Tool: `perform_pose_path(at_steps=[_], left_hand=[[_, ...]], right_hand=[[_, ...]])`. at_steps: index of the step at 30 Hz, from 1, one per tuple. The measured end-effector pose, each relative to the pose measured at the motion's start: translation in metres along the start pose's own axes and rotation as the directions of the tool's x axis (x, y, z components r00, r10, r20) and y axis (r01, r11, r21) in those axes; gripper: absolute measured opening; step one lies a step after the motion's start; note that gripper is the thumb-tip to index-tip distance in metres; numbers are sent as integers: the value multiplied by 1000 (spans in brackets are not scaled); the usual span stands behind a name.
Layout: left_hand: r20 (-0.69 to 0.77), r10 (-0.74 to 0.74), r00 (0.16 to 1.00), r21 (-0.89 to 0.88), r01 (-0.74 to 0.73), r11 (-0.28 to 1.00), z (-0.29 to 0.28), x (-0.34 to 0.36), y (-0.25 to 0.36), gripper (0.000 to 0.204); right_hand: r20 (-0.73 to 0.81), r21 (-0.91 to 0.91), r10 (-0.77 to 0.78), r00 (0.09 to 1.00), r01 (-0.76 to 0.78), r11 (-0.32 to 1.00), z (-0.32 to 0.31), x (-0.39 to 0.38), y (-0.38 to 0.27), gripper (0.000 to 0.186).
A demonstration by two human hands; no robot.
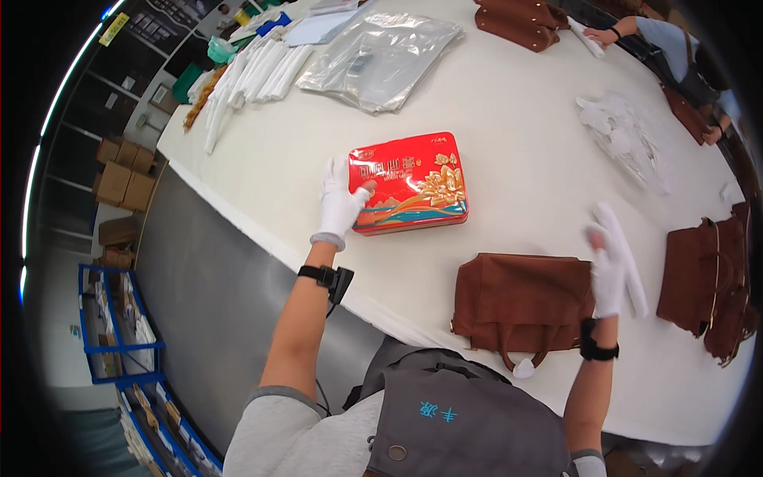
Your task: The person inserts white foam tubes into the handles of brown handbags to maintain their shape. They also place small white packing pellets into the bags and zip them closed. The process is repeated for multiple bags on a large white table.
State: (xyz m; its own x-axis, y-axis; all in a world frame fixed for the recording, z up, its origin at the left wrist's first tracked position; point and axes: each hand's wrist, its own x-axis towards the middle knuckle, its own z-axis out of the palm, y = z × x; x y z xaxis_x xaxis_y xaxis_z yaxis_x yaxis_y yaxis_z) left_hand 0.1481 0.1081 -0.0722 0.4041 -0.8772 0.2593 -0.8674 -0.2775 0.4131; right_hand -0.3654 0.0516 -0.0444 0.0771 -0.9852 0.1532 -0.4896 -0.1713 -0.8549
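Observation:
A red tin box (405, 179) with a golden flower and blue waves on its lid lies on the white table. My left hand (337, 203), in a white glove with a bare thumb, rests against the tin's left edge, fingers outstretched and thumb over the lid. My right hand (608, 274), gloved too, hovers by the right side of a brown handbag (520, 298), next to a white roll (628, 258). Motion smears its fingers, so whether it touches the roll is unclear. The handbag lies flat, handles toward me, with a white round tag.
Clear plastic bags (381, 60) and several white rolls (262, 75) lie at the far left. More brown bags (703, 274) sit at right, below crumpled white wrapping (624, 139). Another person's hand (602, 36) touches a white roll at the far right. Blue shelving (119, 350) stands left.

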Motion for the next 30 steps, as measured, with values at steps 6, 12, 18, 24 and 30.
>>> perform_pose_path(at_steps=[6,12,18,24,30], left_hand=[[379,-53,924,-627,299,719,39,84,-63,85],[682,159,714,-576,390,718,1,72,-77,59],[760,479,439,-543,23,840,-38,46,-112,59],[755,565,332,-589,-35,807,-9,84,-112,65],[816,498,292,-485,-121,866,7,82,-116,62]], right_hand=[[250,-212,-11,968,66,975,227,77,-97,55],[425,-617,300,854,31,787,256,17,-136,37],[314,-572,-57,948,236,785,274,-5,-170,38],[490,-525,53,870,245,815,334,3,-180,35],[556,-346,351,753,-173,922,339,-11,-189,30]])
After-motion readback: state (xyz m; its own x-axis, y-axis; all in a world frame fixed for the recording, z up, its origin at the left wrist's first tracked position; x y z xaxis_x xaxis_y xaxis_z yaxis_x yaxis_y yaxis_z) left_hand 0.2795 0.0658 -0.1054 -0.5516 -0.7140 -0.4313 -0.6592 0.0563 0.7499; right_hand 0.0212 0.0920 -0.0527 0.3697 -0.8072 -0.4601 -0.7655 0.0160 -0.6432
